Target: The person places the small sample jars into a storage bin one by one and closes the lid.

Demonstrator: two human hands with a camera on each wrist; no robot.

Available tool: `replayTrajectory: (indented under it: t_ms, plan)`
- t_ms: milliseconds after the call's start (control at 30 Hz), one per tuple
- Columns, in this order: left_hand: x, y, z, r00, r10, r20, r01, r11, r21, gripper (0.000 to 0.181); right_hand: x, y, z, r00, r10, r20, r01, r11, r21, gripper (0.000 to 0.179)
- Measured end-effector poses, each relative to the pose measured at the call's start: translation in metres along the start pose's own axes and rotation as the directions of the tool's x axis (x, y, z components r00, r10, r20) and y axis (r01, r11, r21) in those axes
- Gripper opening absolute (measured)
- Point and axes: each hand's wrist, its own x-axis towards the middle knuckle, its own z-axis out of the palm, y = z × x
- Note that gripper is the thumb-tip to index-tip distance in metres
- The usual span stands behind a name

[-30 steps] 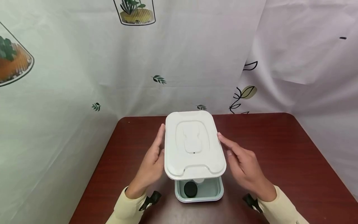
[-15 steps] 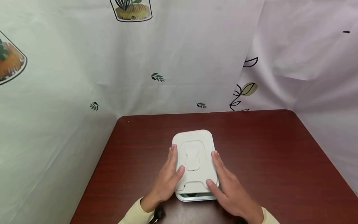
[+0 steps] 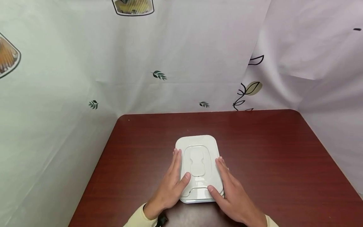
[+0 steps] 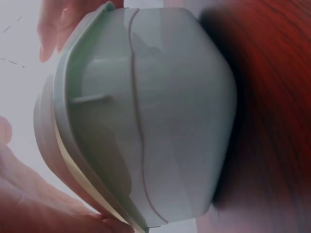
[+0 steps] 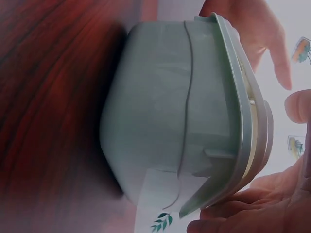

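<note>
A white rectangular lid (image 3: 199,181) with a raised oval panel lies over a pale green plastic container (image 4: 180,107) on the table. My left hand (image 3: 169,187) rests along the lid's left side, fingers straight and thumb over the top near the front. On the opposite side, my right hand (image 3: 235,195) touches the lid's edge the same way. Both wrist views show a slanted gap between the lid and the container's rim (image 5: 245,131). Whatever is inside the container is hidden under the lid.
The dark red-brown wooden table (image 3: 272,151) extends around the container on all sides. Behind and to the sides hangs a pale cloth (image 3: 181,47) printed with leaves and plants. Cream sleeves (image 3: 140,219) cover both forearms.
Both hands have lowered the lid onto the container, and their thumbs now lie over it. The black round object seen in the container a second ago is covered. The head view has shifted slightly.
</note>
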Motion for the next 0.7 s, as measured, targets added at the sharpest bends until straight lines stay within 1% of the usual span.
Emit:
replayTrajectory:
  t_ms: [200,400,500,633,700]
  plan:
    - [-0.004,0.004,0.002,1.000,0.002,-0.002,-0.002,1.000,0.007,0.079,-0.004,0.001,0.000,1.000,-0.010,-0.001,0.010,1.000,-0.014,0.090]
    - [-0.006,0.004,0.006,1.000,0.009,-0.001,-0.009,1.000,0.015,0.080,-0.007,0.004,0.001,1.000,0.005,0.011,-0.005,1.000,-0.031,0.088]
    - [-0.006,0.004,0.009,1.000,0.011,0.016,-0.011,0.999,0.035,0.080,-0.008,0.005,0.001,0.999,0.018,0.032,-0.016,0.999,-0.046,0.088]
    - [-0.006,0.004,0.011,0.998,-0.017,0.055,0.013,0.997,0.072,0.082,-0.010,0.006,0.003,0.999,0.013,0.046,-0.009,0.995,-0.101,0.088]
    - [-0.006,0.005,0.011,0.997,-0.032,0.068,0.025,0.996,0.089,0.083,-0.010,0.007,0.003,0.999,-0.004,0.042,0.010,0.991,-0.135,0.088]
